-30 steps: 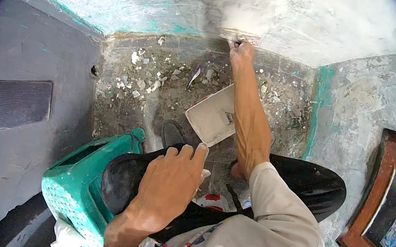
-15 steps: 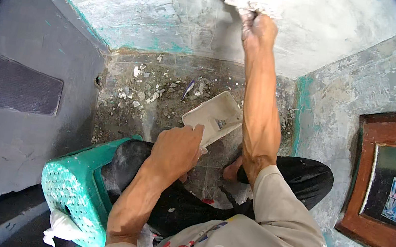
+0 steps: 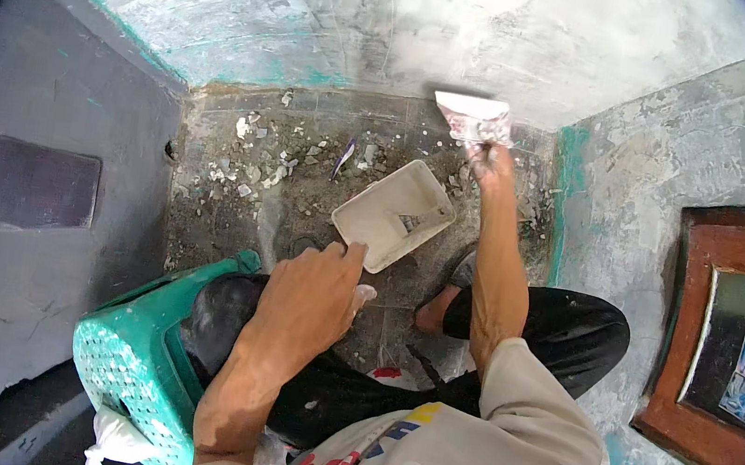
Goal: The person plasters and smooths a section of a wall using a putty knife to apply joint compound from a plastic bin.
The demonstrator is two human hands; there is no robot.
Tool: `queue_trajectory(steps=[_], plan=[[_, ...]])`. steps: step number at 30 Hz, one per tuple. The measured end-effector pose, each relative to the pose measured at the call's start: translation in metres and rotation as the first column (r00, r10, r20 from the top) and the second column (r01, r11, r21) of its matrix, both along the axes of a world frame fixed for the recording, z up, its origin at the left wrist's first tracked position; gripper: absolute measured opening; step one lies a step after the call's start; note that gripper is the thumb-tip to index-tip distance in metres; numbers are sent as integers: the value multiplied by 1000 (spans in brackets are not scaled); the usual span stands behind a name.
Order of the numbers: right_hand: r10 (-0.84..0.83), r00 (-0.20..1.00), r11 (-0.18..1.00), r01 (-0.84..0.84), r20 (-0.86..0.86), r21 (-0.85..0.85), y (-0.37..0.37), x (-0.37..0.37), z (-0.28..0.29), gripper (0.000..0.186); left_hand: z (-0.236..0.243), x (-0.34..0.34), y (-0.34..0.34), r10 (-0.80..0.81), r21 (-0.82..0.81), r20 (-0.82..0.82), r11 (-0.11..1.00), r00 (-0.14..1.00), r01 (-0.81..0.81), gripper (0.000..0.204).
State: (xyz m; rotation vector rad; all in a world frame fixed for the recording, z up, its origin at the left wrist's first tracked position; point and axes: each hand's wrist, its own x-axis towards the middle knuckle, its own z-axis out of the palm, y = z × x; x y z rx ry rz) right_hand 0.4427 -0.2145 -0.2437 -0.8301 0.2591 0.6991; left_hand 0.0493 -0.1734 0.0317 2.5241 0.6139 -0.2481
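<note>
Scuffed wall (image 3: 508, 58) behind a broad spreader (image 3: 473, 107) held over a littered floor (image 3: 302, 197)

Grey and whitish patches cover the wall facing me, streaked with green along its lower edge. Before it, seen against the foot of the wall, is the spreader, its wide blade turned away from the person and smeared with something pale; whether the edge touches the wall I cannot tell. Its near end is pinched in the right hand (image 3: 492, 161), fingers closed and slightly blurred. Nearer the person, on the floor between the two arms, sits a pale rectangular tub (image 3: 364, 221), angled, with a small dark patch inside. Just short of its near corner hangs the left hand (image 3: 308, 290), back upward, fingers reaching forward; a whitish bit shows at its thumb side, though I cannot tell whether it is gripped. Pale chips (image 3: 242, 128) lie scattered about the floor, with a slim purple-and-white object (image 3: 343, 159) among them. Beside the left knee of the dark trousers (image 3: 567, 329) stands a green stool (image 3: 136, 352), white-spattered, a tied white bag (image 3: 120, 437) against it. Over on the right, a brown wooden frame (image 3: 690, 380) surrounds a dark panel.
</note>
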Motion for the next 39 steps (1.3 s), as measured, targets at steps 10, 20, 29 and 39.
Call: queue_trajectory(steps=[10,20,29,39], plan=[[-41,980,947,-23,-193,-320,68,23,-134,34,-3,26,3,29,-64,-251,997,967,-47,52],[8,998,999,-11,-69,-39,100,58,-110,26,-3,49,2,-15,-46,-359,999,933,-2,53],[-223,968,970,232,-118,72,118,51,29,15,-4,34,-3,-17,-63,-214,998,977,3,52],[-135,905,976,51,403,213,40,-33,226,31,-5,12,-4,-33,-17,-85,999,996,32,51]])
